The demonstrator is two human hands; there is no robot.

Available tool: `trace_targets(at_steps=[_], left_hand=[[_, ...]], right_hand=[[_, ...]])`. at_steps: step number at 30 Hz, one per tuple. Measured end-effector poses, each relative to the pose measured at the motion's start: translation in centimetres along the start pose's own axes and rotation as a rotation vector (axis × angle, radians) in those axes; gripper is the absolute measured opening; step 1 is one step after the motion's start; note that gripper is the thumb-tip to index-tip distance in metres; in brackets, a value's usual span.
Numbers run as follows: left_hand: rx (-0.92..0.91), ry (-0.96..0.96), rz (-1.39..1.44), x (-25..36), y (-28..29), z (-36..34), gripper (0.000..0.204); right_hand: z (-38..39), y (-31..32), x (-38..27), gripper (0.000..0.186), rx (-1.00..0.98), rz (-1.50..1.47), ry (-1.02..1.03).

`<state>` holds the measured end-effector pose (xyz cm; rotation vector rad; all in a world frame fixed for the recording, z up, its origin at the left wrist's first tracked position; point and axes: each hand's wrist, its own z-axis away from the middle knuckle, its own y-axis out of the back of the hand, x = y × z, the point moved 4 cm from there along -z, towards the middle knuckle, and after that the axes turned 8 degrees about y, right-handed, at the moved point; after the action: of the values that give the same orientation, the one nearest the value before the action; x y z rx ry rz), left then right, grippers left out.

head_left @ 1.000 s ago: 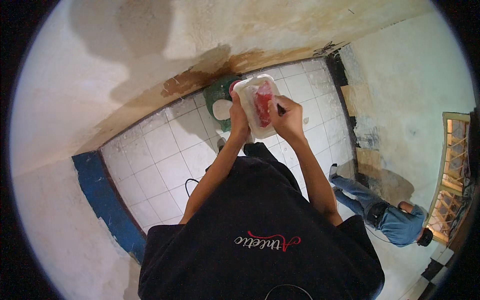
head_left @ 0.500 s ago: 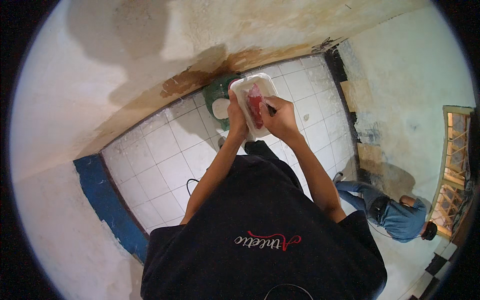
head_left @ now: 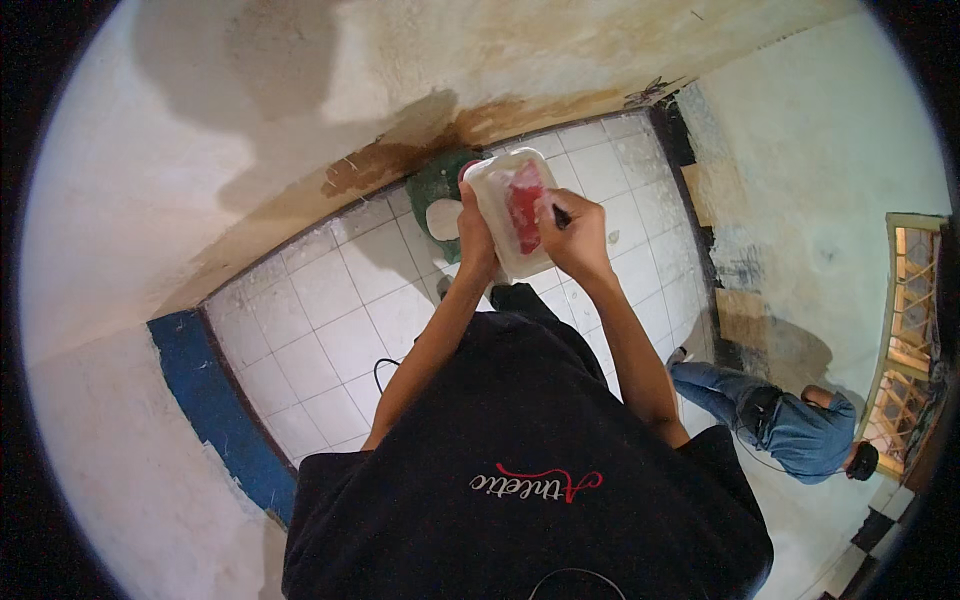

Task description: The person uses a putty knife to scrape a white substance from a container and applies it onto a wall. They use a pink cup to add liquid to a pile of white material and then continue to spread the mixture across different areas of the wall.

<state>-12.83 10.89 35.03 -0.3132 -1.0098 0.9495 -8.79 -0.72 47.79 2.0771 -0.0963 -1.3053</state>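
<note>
My left hand (head_left: 477, 238) is wrapped round the left side of a white rectangular plastic tub (head_left: 487, 190), holding it out in front of me. My right hand (head_left: 580, 238) grips a red putty scraper (head_left: 525, 210), and a dark handle end shows by its thumb. The scraper's flat red blade is smeared with white and lies within the tub's opening. Fingers hide part of the handle. Whether the blade touches the tub's inside, I cannot tell.
A green sack (head_left: 432, 190) with a white patch lies on the white tiled floor (head_left: 310, 295) by the stained wall (head_left: 380, 60). To the right, another person (head_left: 800, 435) in blue stands at the wall near a window (head_left: 900, 340).
The red scraper has turned, so its blade looks broader. My right hand has shifted slightly right and rotated. My left hand keeps holding the tub, which has barely moved.
</note>
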Motion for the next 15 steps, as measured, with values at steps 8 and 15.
trace_targets(at_steps=[8,15], left_hand=[[-0.004,-0.043,0.053,0.2,-0.7,0.0,0.082],[-0.013,0.010,0.068,-0.6,0.2,-0.4,0.081]], right_hand=[[-0.2,0.2,-0.5,0.009,0.052,0.011,-0.002],[-0.1,0.1,-1.8,0.011,0.060,0.034,0.001]])
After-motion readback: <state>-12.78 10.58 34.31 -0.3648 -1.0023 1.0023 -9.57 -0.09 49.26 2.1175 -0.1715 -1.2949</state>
